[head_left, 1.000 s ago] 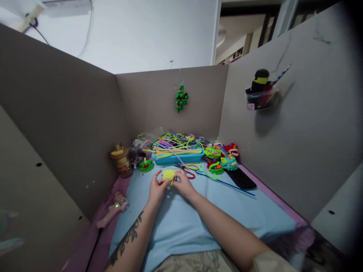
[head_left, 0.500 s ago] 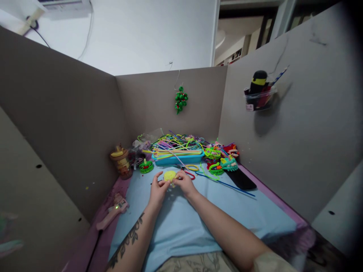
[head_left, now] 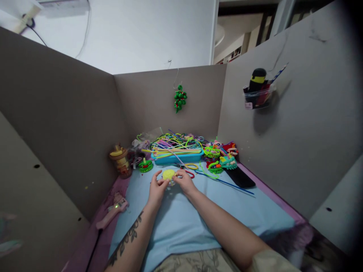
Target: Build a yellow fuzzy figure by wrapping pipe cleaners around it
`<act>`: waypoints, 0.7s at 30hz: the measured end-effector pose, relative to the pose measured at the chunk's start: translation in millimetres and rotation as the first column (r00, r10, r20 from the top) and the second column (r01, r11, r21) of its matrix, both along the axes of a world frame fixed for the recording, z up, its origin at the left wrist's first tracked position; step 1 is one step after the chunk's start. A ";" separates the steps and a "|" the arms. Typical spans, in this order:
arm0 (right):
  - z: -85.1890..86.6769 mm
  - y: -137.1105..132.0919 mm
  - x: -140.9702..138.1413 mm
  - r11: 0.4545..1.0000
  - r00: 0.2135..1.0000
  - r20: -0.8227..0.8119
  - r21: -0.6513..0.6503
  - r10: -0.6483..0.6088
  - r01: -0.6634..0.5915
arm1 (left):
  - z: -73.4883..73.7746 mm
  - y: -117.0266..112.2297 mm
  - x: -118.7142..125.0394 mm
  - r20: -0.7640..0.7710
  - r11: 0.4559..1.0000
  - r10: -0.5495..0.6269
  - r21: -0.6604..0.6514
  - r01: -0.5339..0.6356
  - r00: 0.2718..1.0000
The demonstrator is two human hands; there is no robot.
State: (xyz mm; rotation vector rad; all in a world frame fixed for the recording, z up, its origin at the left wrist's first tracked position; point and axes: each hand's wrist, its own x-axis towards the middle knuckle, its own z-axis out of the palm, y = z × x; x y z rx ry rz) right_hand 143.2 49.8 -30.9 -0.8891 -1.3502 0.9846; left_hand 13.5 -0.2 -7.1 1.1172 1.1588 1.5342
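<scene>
Yellow piece [head_left: 168, 174] sits between both hands, over the blue cloth [head_left: 178, 219]. Right hand [head_left: 185, 183] pinches its right edge. Left hand [head_left: 156, 189] sets its thumb at the near edge, index raised; whether it grips, I cannot tell. Blue tray [head_left: 178, 159] stands beyond.

No readable text, container label [head_left: 248, 106] too small

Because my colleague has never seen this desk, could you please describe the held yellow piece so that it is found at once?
Find the bright blue tray at the back of the pale blue cloth. In front of it, the left hand and right hand hold the yellow piece between them. Unlike the long, thin stems in the tray, it is compact and rounded.
</scene>
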 end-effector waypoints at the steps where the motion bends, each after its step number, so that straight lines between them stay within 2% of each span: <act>1: -0.6 0.6 -0.2 1.000 1.000 -0.004 -0.019 -0.019 0.019 | 0.2 -0.3 0.6 0.001 1.000 -0.006 -0.002 0.006 1.000; 4: -1.8 2.1 -0.6 0.996 0.999 -0.036 -0.087 -0.021 0.017 | 0.4 -1.3 2.0 0.007 1.000 -0.029 -0.001 0.029 1.000; 7: -1.9 3.2 -0.3 0.995 0.998 -0.056 -0.102 0.018 -0.024 | 0.7 -1.8 2.2 0.009 0.999 -0.044 0.011 0.044 0.999; 15: -1.7 0.2 -2.2 1.000 0.992 0.122 -0.016 -0.015 0.017 | 3.4 0.3 -0.8 0.059 0.999 0.010 -0.032 -0.008 0.998; 21: 1.1 -2.3 0.7 0.998 0.991 0.122 0.043 -0.051 0.046 | 5.1 -0.6 -1.0 0.096 0.997 0.012 -0.073 -0.005 0.995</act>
